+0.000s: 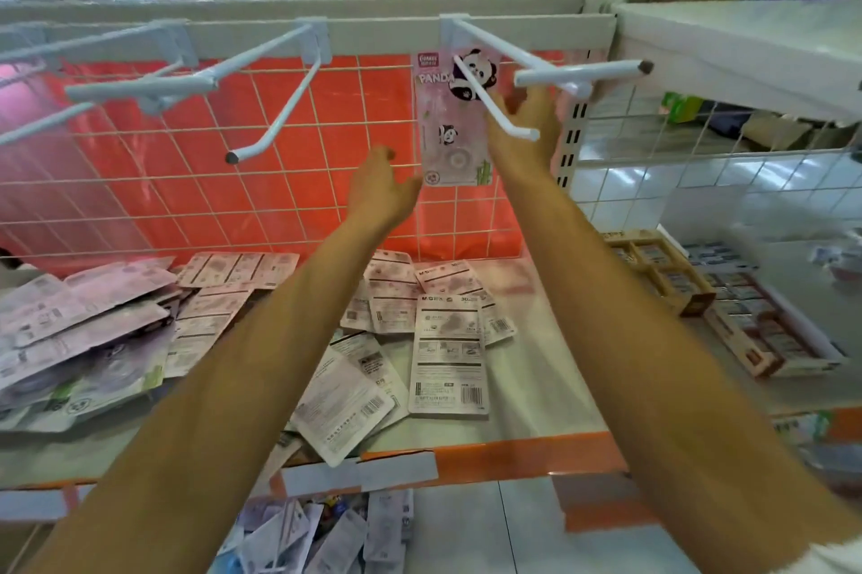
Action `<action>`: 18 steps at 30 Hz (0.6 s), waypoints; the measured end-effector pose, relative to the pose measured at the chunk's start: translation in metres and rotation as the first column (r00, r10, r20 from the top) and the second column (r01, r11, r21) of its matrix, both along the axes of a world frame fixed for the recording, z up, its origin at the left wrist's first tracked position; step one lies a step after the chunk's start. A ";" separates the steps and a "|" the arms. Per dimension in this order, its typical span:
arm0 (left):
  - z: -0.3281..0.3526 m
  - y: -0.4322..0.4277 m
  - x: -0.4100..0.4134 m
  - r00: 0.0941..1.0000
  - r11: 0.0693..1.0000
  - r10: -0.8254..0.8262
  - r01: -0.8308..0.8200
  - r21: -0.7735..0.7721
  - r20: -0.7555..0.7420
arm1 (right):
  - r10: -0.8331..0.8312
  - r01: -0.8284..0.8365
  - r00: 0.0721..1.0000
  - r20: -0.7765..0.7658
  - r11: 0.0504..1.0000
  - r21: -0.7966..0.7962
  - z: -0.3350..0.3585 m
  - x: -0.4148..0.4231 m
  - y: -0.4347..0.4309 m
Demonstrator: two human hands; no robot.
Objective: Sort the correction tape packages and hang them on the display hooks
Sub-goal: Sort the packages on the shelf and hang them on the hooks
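A pink panda correction tape package [450, 126] hangs upright against the orange wire grid, on the white display hook [494, 105] at the right. My right hand [524, 130] is raised beside the package's right edge, behind the hook's tip, fingers touching the card. My left hand [380, 186] reaches up to the package's lower left corner, thumb against its edge. Several more correction tape packages [445, 349] lie face down on the shelf below my arms.
An empty white hook [275, 116] juts out at the centre left, and a price-tag bar [583, 72] sticks out above my right hand. More purple packages [79, 340] pile up on the left. Boxes of small items [727, 298] sit on the right shelf.
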State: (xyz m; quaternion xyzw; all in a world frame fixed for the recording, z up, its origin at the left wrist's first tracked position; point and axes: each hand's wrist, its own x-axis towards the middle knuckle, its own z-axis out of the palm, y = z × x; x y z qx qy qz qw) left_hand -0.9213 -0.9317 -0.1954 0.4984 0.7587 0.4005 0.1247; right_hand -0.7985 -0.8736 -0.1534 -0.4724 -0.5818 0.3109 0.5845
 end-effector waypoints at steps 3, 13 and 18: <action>-0.029 -0.033 0.012 0.999 0.994 -0.039 0.036 -0.108 -0.025 | -0.037 0.041 0.999 0.036 0.989 -0.141 -0.047 0.015 -0.023; -0.112 -0.097 0.032 0.961 0.872 -0.216 0.111 -0.476 -0.171 | 0.311 -0.035 0.852 0.421 0.836 -0.547 -0.164 0.026 -0.109; -0.117 -0.109 0.038 0.986 0.921 -0.166 0.144 -0.362 -0.029 | 0.304 -0.058 0.870 0.387 0.845 -0.532 -0.168 0.025 -0.120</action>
